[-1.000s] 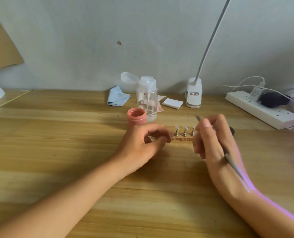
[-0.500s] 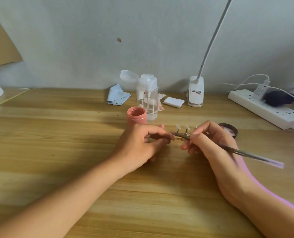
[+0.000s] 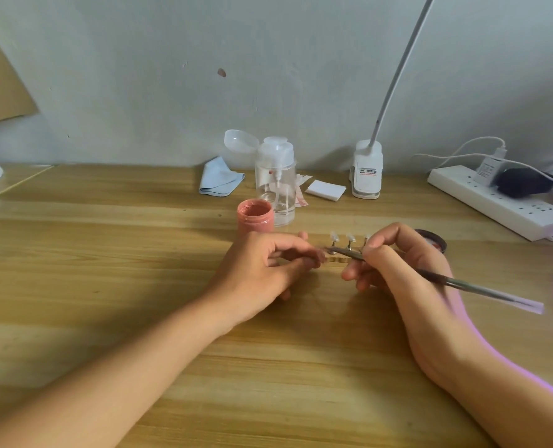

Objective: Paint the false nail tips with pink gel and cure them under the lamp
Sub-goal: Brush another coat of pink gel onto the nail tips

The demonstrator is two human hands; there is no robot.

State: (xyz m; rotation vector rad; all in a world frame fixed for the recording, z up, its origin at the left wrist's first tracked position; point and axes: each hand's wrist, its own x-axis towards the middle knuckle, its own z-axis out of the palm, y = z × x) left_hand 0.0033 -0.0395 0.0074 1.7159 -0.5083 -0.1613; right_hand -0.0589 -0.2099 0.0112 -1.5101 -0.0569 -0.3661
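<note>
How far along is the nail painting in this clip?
Done: the pink gel jar is open, its lid set aside. In hand: the right hand holds the brush, tip at the wooden holder; the left hand curls at its left end. Left: the visible nail tips look clear; painting and curing remain.

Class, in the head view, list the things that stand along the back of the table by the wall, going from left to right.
blue cloth → clear pump bottle → white pad → white lamp clip base → white power strip
</note>
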